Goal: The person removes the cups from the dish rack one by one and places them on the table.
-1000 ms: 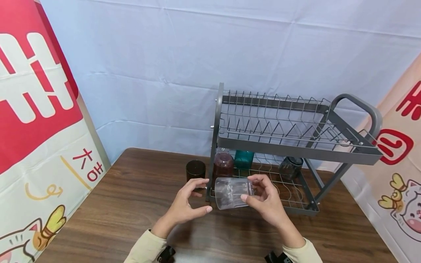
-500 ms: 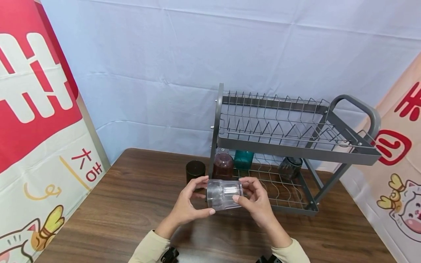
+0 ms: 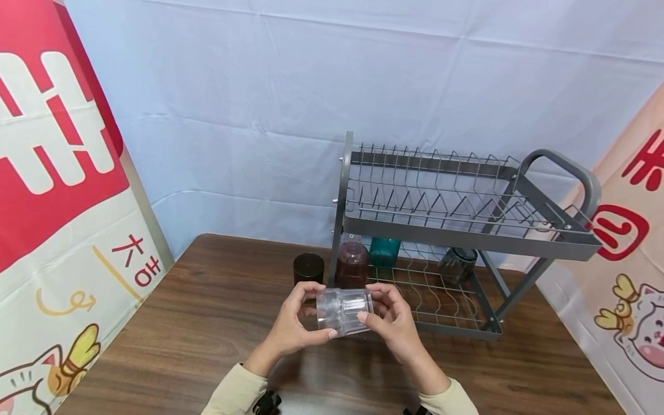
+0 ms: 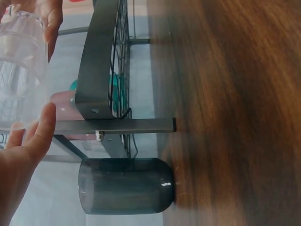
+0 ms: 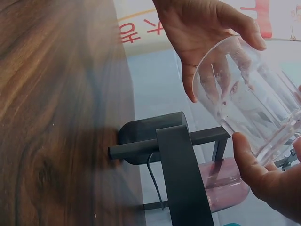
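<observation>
Cup (image 3: 338, 312) shifted left, sideways between left hand (image 3: 290, 324) and right hand (image 3: 395, 327)

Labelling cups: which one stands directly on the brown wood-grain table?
The dark translucent cylindrical cup, upright on the table beside the grey metal rack. The clear ridged cup is held by left hand and right hand; the others are inside the rack.

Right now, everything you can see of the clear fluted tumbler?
The colourless, transparent tumbler, glass or clear plastic by its look, has a smooth wider band at its mouth and lengthwise flutes towards its base. Nothing shows inside. It is on its side above the brown wooden table, mouth towards the left hand, whose fingertips hold the rim; the right hand grips the base end.
</observation>
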The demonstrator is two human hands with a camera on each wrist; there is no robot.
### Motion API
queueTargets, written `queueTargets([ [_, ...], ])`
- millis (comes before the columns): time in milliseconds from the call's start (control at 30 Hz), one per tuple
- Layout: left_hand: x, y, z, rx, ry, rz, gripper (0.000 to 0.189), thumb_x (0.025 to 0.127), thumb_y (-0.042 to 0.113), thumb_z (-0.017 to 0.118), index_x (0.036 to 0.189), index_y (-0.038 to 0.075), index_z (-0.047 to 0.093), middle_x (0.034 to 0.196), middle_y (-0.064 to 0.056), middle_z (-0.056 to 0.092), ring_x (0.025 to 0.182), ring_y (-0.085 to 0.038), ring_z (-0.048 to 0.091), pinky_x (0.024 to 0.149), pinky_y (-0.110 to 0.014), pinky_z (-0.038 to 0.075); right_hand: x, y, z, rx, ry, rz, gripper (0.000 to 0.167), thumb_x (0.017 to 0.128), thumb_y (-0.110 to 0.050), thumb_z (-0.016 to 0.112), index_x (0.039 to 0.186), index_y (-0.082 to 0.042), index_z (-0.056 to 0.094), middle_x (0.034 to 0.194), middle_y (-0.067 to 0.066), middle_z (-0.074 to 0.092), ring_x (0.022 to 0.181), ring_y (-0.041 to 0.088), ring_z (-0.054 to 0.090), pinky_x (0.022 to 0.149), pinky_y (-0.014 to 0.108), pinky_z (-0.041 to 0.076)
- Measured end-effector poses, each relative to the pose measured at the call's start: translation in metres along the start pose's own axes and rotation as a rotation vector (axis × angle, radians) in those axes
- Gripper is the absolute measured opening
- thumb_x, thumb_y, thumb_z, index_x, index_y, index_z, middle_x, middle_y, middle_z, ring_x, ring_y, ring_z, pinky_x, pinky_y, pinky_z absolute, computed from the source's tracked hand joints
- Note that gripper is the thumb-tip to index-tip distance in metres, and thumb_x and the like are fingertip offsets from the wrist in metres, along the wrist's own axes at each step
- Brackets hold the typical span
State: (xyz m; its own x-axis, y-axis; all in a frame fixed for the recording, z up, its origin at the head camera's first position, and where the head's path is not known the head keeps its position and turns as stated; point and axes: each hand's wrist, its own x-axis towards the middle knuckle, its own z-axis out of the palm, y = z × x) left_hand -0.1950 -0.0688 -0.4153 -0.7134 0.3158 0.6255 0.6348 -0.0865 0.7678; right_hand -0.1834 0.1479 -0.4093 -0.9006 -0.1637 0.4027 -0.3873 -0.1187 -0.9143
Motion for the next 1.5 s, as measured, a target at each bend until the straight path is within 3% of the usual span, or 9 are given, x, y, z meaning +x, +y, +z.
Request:
queueTargets([
  [167,0.001,0.001,0.0,0.005,0.004,0.02,0.067,0.062,-0.003,0.08,0.118,-0.009,0.044,0.112,-0.019,0.049,0.099,-0.021,0.053,0.069,-0.042,0.052,0.0,-0.002,-0.001,-0.016,-0.023,0.011,0.049,0.079,0.009,0.061,0.122,0.013,0.038,0.117,0.026,0.045,0.099,0.026,0.054,0.069,0.032,0.052],
  [333,0.001,0.007,-0.002,0.052,0.023,0.057,0.068,0.058,-0.001,0.082,0.116,-0.009,0.047,0.11,-0.018,0.049,0.097,-0.023,0.051,0.064,-0.043,0.051,-0.001,-0.01,-0.005,-0.106,-0.09,0.004,0.054,0.082,0.005,0.061,0.131,0.003,0.038,0.127,0.024,0.044,0.11,0.033,0.047,0.079,0.033,0.05],
  [533,0.002,0.009,-0.003,0.088,0.024,0.095,0.067,0.056,-0.002,0.082,0.114,-0.009,0.048,0.107,-0.02,0.048,0.096,-0.024,0.051,0.062,-0.042,0.052,0.001,-0.012,-0.01,-0.193,-0.123,-0.028,0.05,0.084,0.004,0.061,0.13,0.001,0.041,0.128,0.021,0.046,0.113,0.037,0.046,0.083,0.033,0.048],
  [633,0.0,0.008,-0.004,0.148,0.024,0.129,0.067,0.055,0.002,0.084,0.112,-0.006,0.05,0.107,-0.019,0.049,0.094,-0.024,0.051,0.061,-0.039,0.052,0.001,-0.01,-0.011,-0.307,-0.135,-0.035,0.05,0.084,-0.003,0.066,0.129,-0.006,0.045,0.129,0.014,0.048,0.113,0.032,0.048,0.082,0.037,0.048],
  [800,-0.004,-0.006,-0.011,0.3,0.024,0.173,0.069,0.054,0.019,0.088,0.113,0.003,0.055,0.109,-0.01,0.051,0.087,-0.025,0.051,0.059,-0.037,0.05,0.001,-0.016,-0.012,-0.551,-0.148,-0.07,0.054,0.08,-0.017,0.074,0.128,-0.015,0.05,0.128,0.003,0.05,0.109,0.022,0.051,0.08,0.043,0.048],
  [1000,-0.005,-0.012,-0.026,0.396,-0.005,0.101,0.07,0.056,0.031,0.087,0.116,0.012,0.058,0.11,0.0,0.05,0.087,-0.022,0.05,0.061,-0.032,0.047,0.008,-0.027,-0.01,-0.764,-0.217,-0.115,0.053,0.079,-0.026,0.074,0.126,-0.012,0.054,0.124,0.001,0.052,0.106,0.02,0.052,0.081,0.044,0.045],
  [1233,-0.003,-0.008,-0.04,0.469,-0.026,0.032,0.068,0.056,0.032,0.086,0.117,0.019,0.058,0.109,-0.006,0.051,0.089,-0.021,0.052,0.063,-0.032,0.046,0.016,-0.032,-0.006,-0.862,-0.253,-0.091,0.047,0.08,-0.027,0.073,0.122,-0.014,0.057,0.118,-0.001,0.055,0.106,0.02,0.053,0.085,0.046,0.043],
  [1367,-0.002,-0.007,-0.048,0.531,-0.025,0.016,0.068,0.055,0.032,0.084,0.117,0.024,0.058,0.108,-0.002,0.051,0.089,-0.02,0.053,0.065,-0.033,0.045,0.018,-0.03,0.0,-0.922,-0.309,-0.06,0.046,0.081,-0.029,0.072,0.121,-0.011,0.057,0.119,0.004,0.054,0.109,0.024,0.052,0.087,0.047,0.042],
  [1500,-0.002,-0.007,-0.056,0.606,-0.027,0.008,0.067,0.055,0.033,0.083,0.116,0.026,0.059,0.106,0.002,0.05,0.091,-0.018,0.051,0.067,-0.033,0.045,0.019,-0.028,0.006,-0.968,-0.355,-0.021,0.045,0.082,-0.029,0.071,0.12,-0.01,0.057,0.116,0.008,0.054,0.102,0.025,0.054,0.084,0.046,0.044],
])
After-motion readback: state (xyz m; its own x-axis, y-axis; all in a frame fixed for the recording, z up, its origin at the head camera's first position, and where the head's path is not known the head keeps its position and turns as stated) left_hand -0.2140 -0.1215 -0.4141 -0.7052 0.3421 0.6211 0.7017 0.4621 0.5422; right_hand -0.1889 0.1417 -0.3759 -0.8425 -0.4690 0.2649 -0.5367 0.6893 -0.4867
